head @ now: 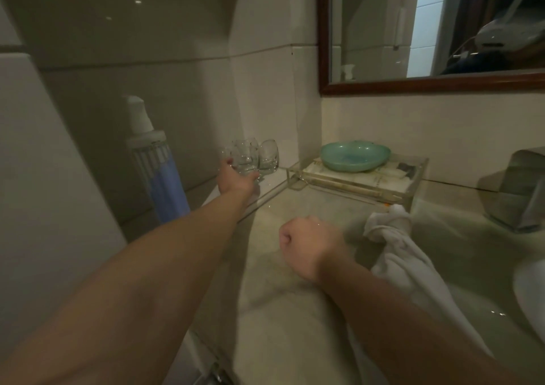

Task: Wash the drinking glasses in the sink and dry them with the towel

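Clear glass [244, 163] in left hand [236, 182]

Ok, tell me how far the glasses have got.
Done: unclear. The glasses stand grouped in the far corner of the counter. In hand: the left hand grips one glass there, and the right hand rests fisted beside the crumpled towel. Left: I cannot tell whether that glass is being fetched for washing or put back.

Head camera looks down over the countertop [280, 311].
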Available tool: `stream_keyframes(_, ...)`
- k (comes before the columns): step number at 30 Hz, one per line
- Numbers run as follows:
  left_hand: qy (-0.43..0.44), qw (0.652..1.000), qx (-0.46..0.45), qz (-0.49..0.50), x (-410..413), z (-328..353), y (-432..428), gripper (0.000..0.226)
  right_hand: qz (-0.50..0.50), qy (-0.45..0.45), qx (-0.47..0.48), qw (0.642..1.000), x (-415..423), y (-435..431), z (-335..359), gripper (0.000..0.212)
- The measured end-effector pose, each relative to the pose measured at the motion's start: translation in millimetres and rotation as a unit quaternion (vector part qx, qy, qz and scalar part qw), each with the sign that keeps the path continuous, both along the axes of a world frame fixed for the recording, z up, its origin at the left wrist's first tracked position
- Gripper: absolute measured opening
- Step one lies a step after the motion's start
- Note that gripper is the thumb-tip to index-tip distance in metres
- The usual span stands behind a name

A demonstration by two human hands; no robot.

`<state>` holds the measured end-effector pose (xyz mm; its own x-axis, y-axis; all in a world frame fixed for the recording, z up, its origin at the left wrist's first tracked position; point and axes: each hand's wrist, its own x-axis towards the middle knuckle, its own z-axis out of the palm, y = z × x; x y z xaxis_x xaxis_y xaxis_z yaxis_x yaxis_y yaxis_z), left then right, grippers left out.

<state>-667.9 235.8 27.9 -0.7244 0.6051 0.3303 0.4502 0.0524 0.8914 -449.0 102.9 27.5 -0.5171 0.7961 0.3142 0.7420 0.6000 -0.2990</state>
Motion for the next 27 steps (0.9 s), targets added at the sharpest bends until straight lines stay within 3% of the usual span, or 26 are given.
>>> stream_keyframes(8,0.023,0.999,-0.009,0.044,-1.5,3.0,0.4,0.082,0.000,0.013,-0.006,1.000,-0.6,1.6,-1.1,0.026)
stream_keyframes(20,-0.025,0.999,0.009,0.042,-2.0,1.9,5.7,0.083,0.008,0.017,-0.016,1.000,-0.7,4.0,-3.0,0.024)
stream_keyframes(27,0.002,0.999,0.013,0.033,-0.3,-0.1,1.7,0.092,0.005,0.018,-0.024,1.000,0.6,4.4,-2.9,0.023)
